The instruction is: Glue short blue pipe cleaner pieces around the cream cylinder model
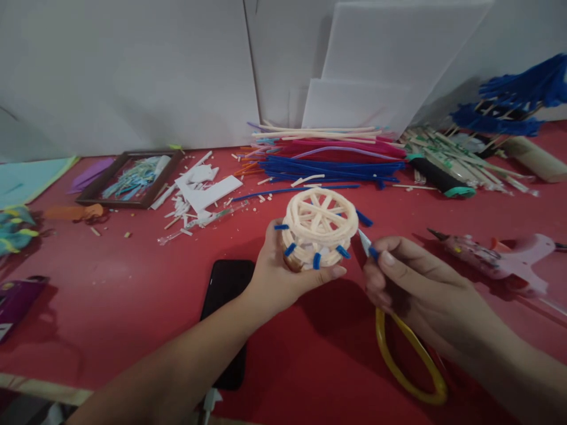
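My left hand [283,274] is closed around a small round basket [319,227] woven from cream pipe cleaners, with short blue ends sticking out round its side. It holds the basket up above the red table [133,295]. My right hand [419,289] is closed on scissors with yellow handles [410,363]. The blade tip [365,241] points at a blue end on the basket's right side. A small blue piece shows at my right fingertips.
A black phone [227,307] lies under my left forearm. A pink glue gun [500,260] rests at the right. Heaped pipe cleaners [328,156], white scraps [199,189], a framed picture [133,177] and white boards [363,77] line the back.
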The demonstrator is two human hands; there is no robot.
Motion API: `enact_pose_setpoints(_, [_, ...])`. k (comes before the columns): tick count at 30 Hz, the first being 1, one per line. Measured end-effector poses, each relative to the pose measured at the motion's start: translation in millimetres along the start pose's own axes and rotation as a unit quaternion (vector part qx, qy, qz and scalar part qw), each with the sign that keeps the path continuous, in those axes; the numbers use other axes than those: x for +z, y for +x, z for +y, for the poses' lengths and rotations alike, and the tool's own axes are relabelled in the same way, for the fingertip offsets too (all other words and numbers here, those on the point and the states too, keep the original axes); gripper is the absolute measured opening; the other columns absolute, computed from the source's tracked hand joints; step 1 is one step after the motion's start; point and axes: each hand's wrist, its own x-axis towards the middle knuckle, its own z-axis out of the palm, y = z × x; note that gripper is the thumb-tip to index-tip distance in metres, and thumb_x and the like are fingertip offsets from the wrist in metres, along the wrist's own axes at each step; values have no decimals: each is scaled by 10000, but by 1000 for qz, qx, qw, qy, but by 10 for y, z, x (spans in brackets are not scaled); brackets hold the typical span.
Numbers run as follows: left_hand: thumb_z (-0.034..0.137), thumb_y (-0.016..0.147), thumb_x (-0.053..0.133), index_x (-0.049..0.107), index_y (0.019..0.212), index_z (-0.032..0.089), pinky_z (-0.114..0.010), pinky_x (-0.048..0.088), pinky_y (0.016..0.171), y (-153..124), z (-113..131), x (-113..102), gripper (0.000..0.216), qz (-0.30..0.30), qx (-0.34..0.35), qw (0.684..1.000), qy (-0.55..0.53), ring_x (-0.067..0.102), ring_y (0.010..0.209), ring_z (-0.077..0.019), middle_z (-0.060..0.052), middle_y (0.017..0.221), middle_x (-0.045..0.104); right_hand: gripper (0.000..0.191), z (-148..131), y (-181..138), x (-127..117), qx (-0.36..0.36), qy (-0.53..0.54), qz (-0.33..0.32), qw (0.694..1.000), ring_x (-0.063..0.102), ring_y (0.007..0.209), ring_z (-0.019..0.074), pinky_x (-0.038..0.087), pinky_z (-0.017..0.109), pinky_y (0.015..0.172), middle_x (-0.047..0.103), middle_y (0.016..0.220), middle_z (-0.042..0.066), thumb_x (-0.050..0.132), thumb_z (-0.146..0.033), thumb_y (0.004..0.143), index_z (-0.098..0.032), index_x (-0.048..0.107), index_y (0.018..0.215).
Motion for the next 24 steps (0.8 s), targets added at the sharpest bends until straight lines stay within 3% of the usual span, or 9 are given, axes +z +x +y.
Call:
enact_pose_setpoints(4, [234, 529, 925, 488, 986, 249, -399, 625, 875, 11, -16, -5, 632, 5, 7, 1000, 3, 745, 978, -246, -38, 1030, 749, 421, 3, 20, -29, 67, 28, -44, 996, 512, 465, 92, 378, 222, 416, 638, 676, -46, 855, -503, 705, -262, 592, 928])
enact_pose_setpoints(8, [202, 536, 917, 488, 972, 242, -378, 641, 845, 7, -13, -3, 612, 15, 7, 1000, 3, 753, 955, -227, -32, 1023, 755, 378, -5, 2, -46, 86, 24, -65, 994, 567, 523, 107, 387, 208, 422, 673, 705, -20, 865, -491, 700, -244, 606, 824])
enact_pose_setpoints(14, [190, 535, 921, 493, 955, 242, -401, 654, 831, -14, 0, 7, 601, 5, -7, 1000, 2, 760, 944, -241, -29, 1004, 756, 285, 89, -12, -50, 11, 7, -1, 1000, 563, 554, 100, 411, 196, 433, 648, 678, 6, 866, -453, 707, -226, 702, 762])
enact_pose_setpoints(19, [158, 532, 914, 490, 983, 239, -410, 638, 893, -7, -8, 16, 624, -1, -4, 1000, -8, 748, 1008, -249, -34, 1043, 744, 299, 56, 14, -2, 21, 26, 6, 999, 553, 495, 82, 448, 187, 438, 623, 592, -8, 918, -423, 634, -217, 722, 727])
enact_pose_setpoints(24, [202, 530, 918, 463, 1013, 235, -414, 614, 942, 24, -67, -21, 664, -24, 13, 1000, 12, 732, 1060, -250, -42, 1097, 722, 328, 0, 25, 56, 3, 67, 14, 998, 539, 445, 60, 398, 123, 376, 604, 535, -38, 953, -336, 583, -216, 669, 697])
